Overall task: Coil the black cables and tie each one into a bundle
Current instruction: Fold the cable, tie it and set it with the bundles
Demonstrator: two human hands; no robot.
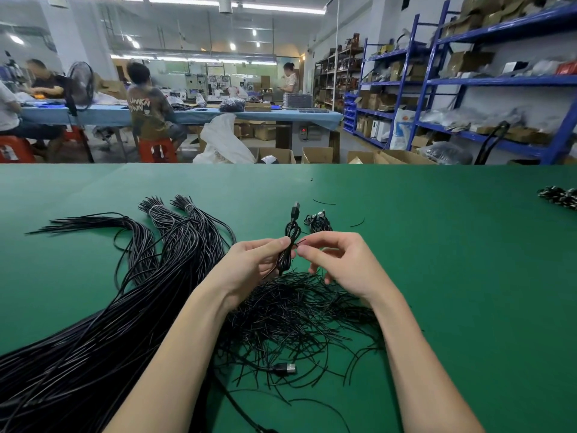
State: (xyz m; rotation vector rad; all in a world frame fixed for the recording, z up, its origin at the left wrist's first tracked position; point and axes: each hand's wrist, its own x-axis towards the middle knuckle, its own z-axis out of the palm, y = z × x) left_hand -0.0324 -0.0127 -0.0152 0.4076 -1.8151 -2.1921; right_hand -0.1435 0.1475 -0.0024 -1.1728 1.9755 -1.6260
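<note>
My left hand (pixel 249 264) grips a coiled black cable (pixel 290 232) upright above the green table (pixel 437 276); its USB plug sticks up at the top. My right hand (pixel 337 260) pinches a thin black twist tie (pixel 301 243) at the coil's middle. Under both hands lies a heap of loose black twist ties (pixel 299 310). A thick mass of uncoiled black cables (pixel 103 326) spreads over the left of the table, some banded at their far ends. One tied cable bundle (pixel 318 221) lies just beyond the hands.
A loose USB plug (pixel 285 368) rests among the ties near me. Another dark bundle pile (pixel 560 196) sits at the table's far right edge. Stray ties (pixel 357 223) lie beyond the hands. Behind the table are cardboard boxes, blue shelving and seated people.
</note>
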